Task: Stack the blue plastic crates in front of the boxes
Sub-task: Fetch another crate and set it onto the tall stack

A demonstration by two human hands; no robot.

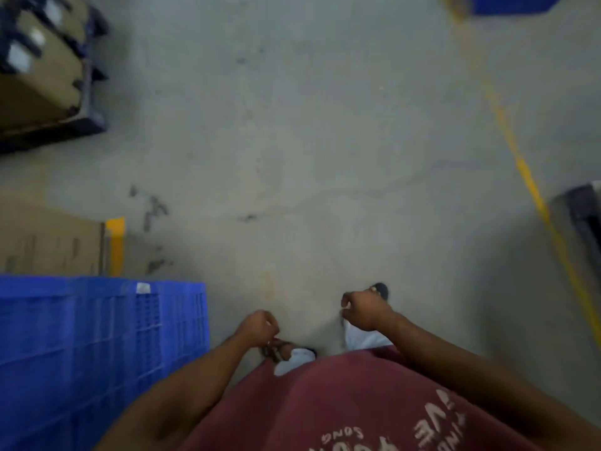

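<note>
Both hands free. My left hand (pixel 258 327) hangs at six o'clock, fingers loosely curled, holding nothing; my right hand (pixel 366 309) just beside it at five, same loose curl, empty.

Blue crate (pixel 97 346) stands at eight o'clock, close by my left arm, against a cardboard box (pixel 48 242) at nine. Another blue piece (pixel 517 3), likely a second crate, sits far off at one o'clock.

Handling, my guess: rigid moulded plastic, light when empty, bulky. I would take it two-handed at the top rim on opposite sides; slotted walls give fingers purchase.

Look: bright blue, lattice-vented sides, small pale label near the rim. View is blurred.
</note>
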